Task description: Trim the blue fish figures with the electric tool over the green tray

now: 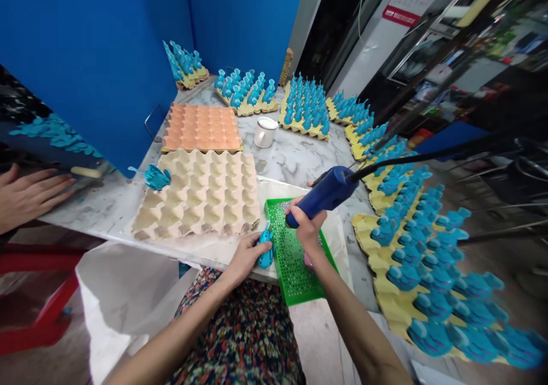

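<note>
My left hand (245, 258) is shut around a small blue moulded figure (266, 249) at the table's front edge. My right hand (306, 229) grips a blue corded pistol-grip gun (327, 190), probably a glue gun, above a green perforated tray (291, 259). The gun's end points down and left, clear of the figure. Beside my left hand lies a large empty pulp egg tray (197, 194), with another blue figure (157, 177) resting on its far left corner.
An orange egg tray (201, 127) and a white mug (265, 132) stand on the marble table (295, 162). Yellow trays of blue figures (411, 259) line the right and back. A co-worker's hand (29, 194) sits at the left, near a dark board with blue pieces. Blue partitions (94, 48) rise behind.
</note>
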A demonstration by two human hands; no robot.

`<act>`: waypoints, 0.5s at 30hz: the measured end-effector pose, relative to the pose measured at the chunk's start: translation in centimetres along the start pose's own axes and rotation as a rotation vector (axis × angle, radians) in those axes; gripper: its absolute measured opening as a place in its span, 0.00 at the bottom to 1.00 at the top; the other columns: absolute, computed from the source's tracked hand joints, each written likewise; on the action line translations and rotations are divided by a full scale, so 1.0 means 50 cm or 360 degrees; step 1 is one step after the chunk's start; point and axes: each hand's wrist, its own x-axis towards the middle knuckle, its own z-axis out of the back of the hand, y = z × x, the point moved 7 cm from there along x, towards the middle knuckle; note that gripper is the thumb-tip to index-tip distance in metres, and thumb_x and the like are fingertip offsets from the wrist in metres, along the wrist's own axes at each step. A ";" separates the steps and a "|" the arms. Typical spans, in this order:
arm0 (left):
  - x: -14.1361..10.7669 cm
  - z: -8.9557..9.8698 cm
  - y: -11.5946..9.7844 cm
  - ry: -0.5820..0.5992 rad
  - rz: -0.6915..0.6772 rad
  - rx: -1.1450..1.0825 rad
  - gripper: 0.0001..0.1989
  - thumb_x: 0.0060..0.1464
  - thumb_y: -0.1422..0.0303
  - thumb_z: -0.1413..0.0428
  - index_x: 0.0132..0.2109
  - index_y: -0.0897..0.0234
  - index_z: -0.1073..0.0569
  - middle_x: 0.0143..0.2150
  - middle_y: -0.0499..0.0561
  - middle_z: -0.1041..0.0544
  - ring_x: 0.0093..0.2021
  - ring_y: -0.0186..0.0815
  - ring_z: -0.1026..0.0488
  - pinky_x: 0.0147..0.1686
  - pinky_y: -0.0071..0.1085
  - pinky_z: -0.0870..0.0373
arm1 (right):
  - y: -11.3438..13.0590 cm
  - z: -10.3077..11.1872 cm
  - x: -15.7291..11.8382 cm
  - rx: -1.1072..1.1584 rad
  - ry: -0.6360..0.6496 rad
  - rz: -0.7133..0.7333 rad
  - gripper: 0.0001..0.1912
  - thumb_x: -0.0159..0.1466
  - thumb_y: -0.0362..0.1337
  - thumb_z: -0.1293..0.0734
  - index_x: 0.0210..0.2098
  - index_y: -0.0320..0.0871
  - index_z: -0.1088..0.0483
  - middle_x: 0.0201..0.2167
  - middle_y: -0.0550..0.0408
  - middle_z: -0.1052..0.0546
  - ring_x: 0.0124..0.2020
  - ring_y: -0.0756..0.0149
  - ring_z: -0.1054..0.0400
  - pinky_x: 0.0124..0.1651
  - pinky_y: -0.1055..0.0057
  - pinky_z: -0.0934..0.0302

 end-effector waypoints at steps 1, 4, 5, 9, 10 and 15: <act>0.000 0.001 0.000 -0.0001 -0.0001 -0.0001 0.14 0.45 0.61 0.43 0.35 0.68 0.26 0.28 0.48 0.29 0.29 0.32 0.38 0.31 0.28 0.40 | 0.000 -0.002 0.001 0.0015 -0.0002 0.0018 0.07 0.52 0.40 0.33 0.24 0.45 0.35 0.21 0.59 0.31 0.23 0.67 0.38 0.31 0.67 0.40; 0.000 0.003 0.000 -0.0018 0.0012 -0.0008 0.14 0.45 0.61 0.43 0.36 0.68 0.25 0.30 0.49 0.28 0.30 0.33 0.36 0.32 0.28 0.39 | -0.001 -0.005 0.003 0.0042 -0.0016 0.0049 0.06 0.51 0.38 0.32 0.25 0.45 0.35 0.20 0.59 0.31 0.22 0.67 0.37 0.29 0.67 0.40; 0.001 0.003 0.000 -0.0019 0.0019 -0.0008 0.14 0.45 0.61 0.43 0.36 0.68 0.25 0.31 0.49 0.27 0.30 0.34 0.36 0.32 0.29 0.38 | -0.002 -0.005 0.003 0.0061 -0.0026 0.0051 0.06 0.51 0.38 0.32 0.26 0.45 0.35 0.21 0.60 0.31 0.22 0.67 0.37 0.29 0.67 0.40; 0.002 0.003 -0.003 -0.0010 0.0007 0.0003 0.15 0.44 0.61 0.43 0.36 0.68 0.25 0.31 0.49 0.27 0.31 0.34 0.35 0.32 0.28 0.38 | -0.004 -0.005 0.002 0.0161 -0.0055 0.0074 0.12 0.50 0.36 0.32 0.34 0.46 0.36 0.21 0.62 0.30 0.21 0.67 0.37 0.29 0.66 0.40; 0.002 0.003 -0.003 -0.0007 0.0008 0.0003 0.14 0.44 0.61 0.43 0.35 0.68 0.25 0.30 0.48 0.28 0.30 0.33 0.36 0.32 0.28 0.39 | -0.005 -0.006 0.001 0.0178 -0.0056 0.0077 0.14 0.50 0.36 0.32 0.36 0.46 0.36 0.21 0.63 0.30 0.21 0.67 0.37 0.29 0.66 0.40; 0.002 0.004 -0.001 0.0007 0.0011 -0.0019 0.13 0.45 0.61 0.43 0.32 0.68 0.26 0.26 0.46 0.31 0.27 0.31 0.40 0.28 0.27 0.42 | -0.006 -0.008 -0.004 0.0218 -0.0040 0.0119 0.19 0.51 0.35 0.32 0.41 0.48 0.38 0.21 0.65 0.31 0.20 0.67 0.37 0.28 0.67 0.41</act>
